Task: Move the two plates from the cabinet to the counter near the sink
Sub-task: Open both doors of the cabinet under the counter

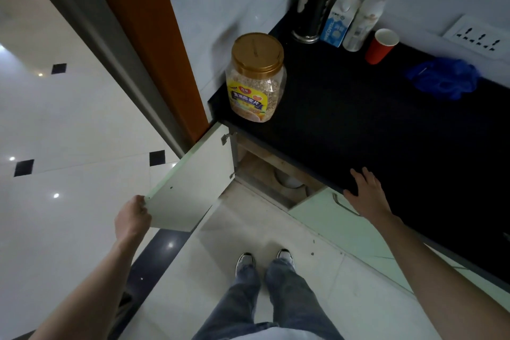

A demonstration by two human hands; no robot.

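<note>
The pale green cabinet door (190,188) under the black counter (372,130) stands swung open to the left. My left hand (132,218) grips its outer edge. Inside the dim cabinet, a white rounded rim of a plate (289,181) shows on the wooden shelf; most of it is hidden by the counter's overhang. My right hand (364,193) rests flat on the counter's front edge, fingers spread, holding nothing. No sink is in view.
On the counter stand an oat jar with a gold lid (256,77), a utensil holder (311,14), a milk carton (339,22), a white bottle (367,14), a red cup (382,45) and blue gloves (444,78). A closed door with a handle (345,205) is beside the open cabinet.
</note>
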